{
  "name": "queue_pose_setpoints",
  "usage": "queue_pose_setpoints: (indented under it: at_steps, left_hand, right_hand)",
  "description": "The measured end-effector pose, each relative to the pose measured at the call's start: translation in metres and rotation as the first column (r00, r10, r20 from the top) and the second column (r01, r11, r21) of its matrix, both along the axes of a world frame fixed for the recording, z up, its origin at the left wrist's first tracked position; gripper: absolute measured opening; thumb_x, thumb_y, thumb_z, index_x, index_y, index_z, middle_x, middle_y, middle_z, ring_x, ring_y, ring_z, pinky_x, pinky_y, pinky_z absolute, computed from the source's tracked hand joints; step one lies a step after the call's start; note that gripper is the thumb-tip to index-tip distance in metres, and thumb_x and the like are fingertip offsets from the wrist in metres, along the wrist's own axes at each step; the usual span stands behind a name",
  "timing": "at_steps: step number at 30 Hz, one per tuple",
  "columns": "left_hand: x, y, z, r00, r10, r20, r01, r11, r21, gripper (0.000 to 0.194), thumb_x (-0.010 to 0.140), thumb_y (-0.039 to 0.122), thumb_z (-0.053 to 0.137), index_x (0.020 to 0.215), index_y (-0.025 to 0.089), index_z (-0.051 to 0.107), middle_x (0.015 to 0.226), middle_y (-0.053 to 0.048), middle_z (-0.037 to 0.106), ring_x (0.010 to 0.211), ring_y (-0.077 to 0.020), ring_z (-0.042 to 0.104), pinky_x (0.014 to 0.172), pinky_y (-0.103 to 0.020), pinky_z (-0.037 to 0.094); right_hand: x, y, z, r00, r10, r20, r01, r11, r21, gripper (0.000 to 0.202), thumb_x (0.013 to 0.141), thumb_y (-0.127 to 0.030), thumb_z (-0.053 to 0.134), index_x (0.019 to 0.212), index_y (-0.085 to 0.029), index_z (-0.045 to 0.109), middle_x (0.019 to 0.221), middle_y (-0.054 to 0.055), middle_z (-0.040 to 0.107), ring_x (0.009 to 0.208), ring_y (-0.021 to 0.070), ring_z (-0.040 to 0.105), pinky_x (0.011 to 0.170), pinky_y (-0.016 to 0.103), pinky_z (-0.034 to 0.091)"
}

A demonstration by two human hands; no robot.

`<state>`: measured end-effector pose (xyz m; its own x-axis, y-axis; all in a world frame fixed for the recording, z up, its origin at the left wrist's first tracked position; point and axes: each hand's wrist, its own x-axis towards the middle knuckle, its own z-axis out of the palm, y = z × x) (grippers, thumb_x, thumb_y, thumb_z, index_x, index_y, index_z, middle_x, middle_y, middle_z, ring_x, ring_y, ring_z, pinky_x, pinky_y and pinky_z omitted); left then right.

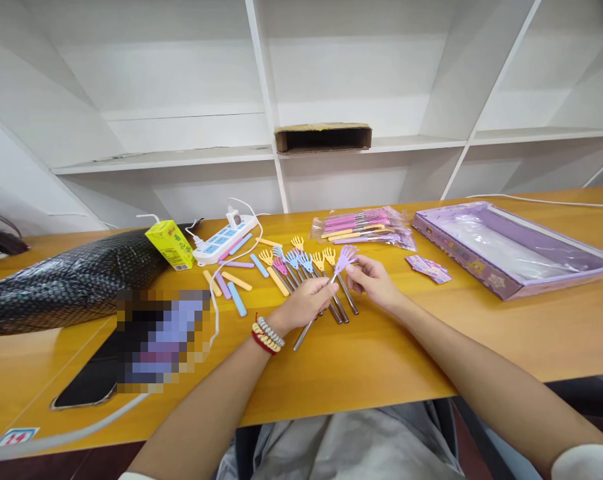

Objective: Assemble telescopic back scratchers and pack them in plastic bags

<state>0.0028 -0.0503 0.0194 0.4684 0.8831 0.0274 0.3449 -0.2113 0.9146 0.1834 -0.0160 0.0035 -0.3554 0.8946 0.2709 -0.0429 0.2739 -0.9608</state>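
Note:
My left hand [302, 305] is closed round the metal rod of a back scratcher [345, 255] with a purple claw head. The rod slants down toward the table's front edge. At the claw, my right hand [372, 280] has its fingers curled, thumb and index finger pinching the edge of the head. Beneath my hands lie several more back scratchers [305, 261] with yellow, blue and pink claws, their bare metal rods pointing toward me. Loose coloured handle sleeves [237, 299] in blue, purple and yellow are scattered to the left of them.
Bagged back scratchers [364, 228] lie behind, beside small purple cards [428, 268] and an open purple box [486, 267] with plastic inside. Leftward are a power strip [225, 239], a yellow drink carton [169, 245], a black wrapped bundle [76, 280], a phone [94, 363] and a white cable [81, 430].

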Motion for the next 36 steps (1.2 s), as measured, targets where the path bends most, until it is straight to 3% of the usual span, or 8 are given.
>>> queue_pose_setpoints:
  at_steps: [4, 11, 17, 21, 24, 27, 31, 36]
  left_hand:
    - [-0.001, 0.002, 0.004, 1.000, -0.024, 0.007, 0.024, 1.000, -0.018, 0.040, 0.081, 0.051, 0.043, 0.061, 0.016, 0.046, 0.053, 0.004, 0.040, 0.047, -0.0073, 0.035, 0.046, -0.022, 0.030]
    - [-0.009, 0.012, 0.003, 0.987, 0.157, 0.043, -0.157, 0.987, 0.017, 0.030, 0.076, 0.045, 0.054, 0.078, 0.015, 0.057, 0.058, 0.003, 0.048, 0.050, -0.0089, 0.044, 0.047, -0.021, 0.035]
    - [-0.003, 0.009, -0.002, 0.987, 0.159, 0.038, -0.163, 0.971, 0.173, 0.031, 0.078, 0.044, 0.052, 0.083, 0.015, 0.063, 0.070, -0.002, 0.060, 0.059, -0.0111, 0.050, 0.054, -0.023, 0.039]
    - [-0.014, 0.017, -0.002, 0.956, 0.274, -0.106, -0.213, 0.896, 0.390, 0.032, 0.083, 0.042, 0.045, 0.089, 0.017, 0.063, 0.082, -0.004, 0.064, 0.072, -0.0151, 0.056, 0.066, -0.027, 0.044]
    - [-0.042, 0.034, -0.005, 0.753, 0.616, -0.232, -0.337, 0.663, 0.669, 0.029, 0.084, 0.034, 0.042, 0.095, 0.016, 0.063, 0.092, -0.008, 0.064, 0.088, -0.0207, 0.056, 0.082, -0.033, 0.042]
    - [-0.076, 0.050, -0.012, 0.448, 0.826, -0.342, -0.360, 0.517, 0.776, 0.033, 0.081, 0.023, 0.040, 0.103, 0.011, 0.060, 0.101, -0.016, 0.061, 0.100, -0.0267, 0.053, 0.089, -0.038, 0.039]
    - [-0.101, 0.057, -0.021, 0.191, 0.834, -0.518, -0.371, 0.550, 0.748, 0.034, 0.075, 0.023, 0.043, 0.099, 0.009, 0.062, 0.104, -0.019, 0.059, 0.103, -0.0336, 0.051, 0.086, -0.044, 0.039]
    - [-0.097, 0.054, -0.017, 0.155, 0.777, -0.610, -0.403, 0.613, 0.679, 0.030, 0.075, 0.028, 0.043, 0.089, 0.013, 0.065, 0.099, -0.017, 0.063, 0.098, -0.0334, 0.054, 0.082, -0.044, 0.040]
  right_hand:
    - [0.001, 0.006, -0.003, 0.999, -0.014, -0.044, 0.013, 0.999, -0.031, 0.034, 0.075, -0.050, 0.058, 0.069, -0.016, 0.056, 0.050, -0.003, 0.052, 0.038, 0.0059, 0.038, 0.038, 0.020, 0.026]
    - [0.012, 0.019, -0.004, 0.912, -0.302, -0.277, 0.250, 0.945, -0.209, 0.032, 0.071, -0.048, 0.062, 0.067, -0.017, 0.053, 0.050, -0.003, 0.052, 0.035, 0.0058, 0.039, 0.033, 0.019, 0.023]
    - [0.004, 0.009, -0.007, 0.967, 0.062, -0.247, -0.117, 0.970, -0.214, 0.029, 0.069, -0.042, 0.067, 0.081, -0.016, 0.060, 0.065, 0.001, 0.063, 0.041, 0.0079, 0.048, 0.034, 0.020, 0.030]
    - [0.003, 0.009, -0.009, 0.969, 0.056, -0.241, -0.117, 0.962, -0.247, 0.031, 0.071, -0.042, 0.065, 0.082, -0.014, 0.061, 0.066, 0.003, 0.065, 0.042, 0.0093, 0.052, 0.033, 0.019, 0.033]
    - [0.010, 0.015, -0.009, 0.969, -0.062, -0.240, -0.008, 0.960, -0.280, 0.032, 0.068, -0.043, 0.068, 0.080, -0.014, 0.061, 0.066, 0.004, 0.065, 0.042, 0.0086, 0.051, 0.033, 0.019, 0.033]
    - [0.016, 0.020, -0.009, 0.963, -0.142, -0.230, 0.069, 0.953, -0.296, 0.034, 0.067, -0.045, 0.068, 0.077, -0.013, 0.062, 0.063, 0.004, 0.065, 0.039, 0.0073, 0.048, 0.034, 0.019, 0.032]
    - [0.016, 0.020, -0.009, 0.965, -0.144, -0.220, 0.074, 0.951, -0.299, 0.034, 0.067, -0.045, 0.068, 0.076, -0.013, 0.063, 0.060, 0.003, 0.063, 0.039, 0.0071, 0.047, 0.035, 0.020, 0.033]
    - [0.016, 0.017, -0.006, 0.967, -0.135, -0.216, 0.071, 0.957, -0.280, 0.032, 0.067, -0.044, 0.069, 0.075, -0.013, 0.062, 0.061, 0.003, 0.062, 0.041, 0.0069, 0.046, 0.037, 0.020, 0.033]
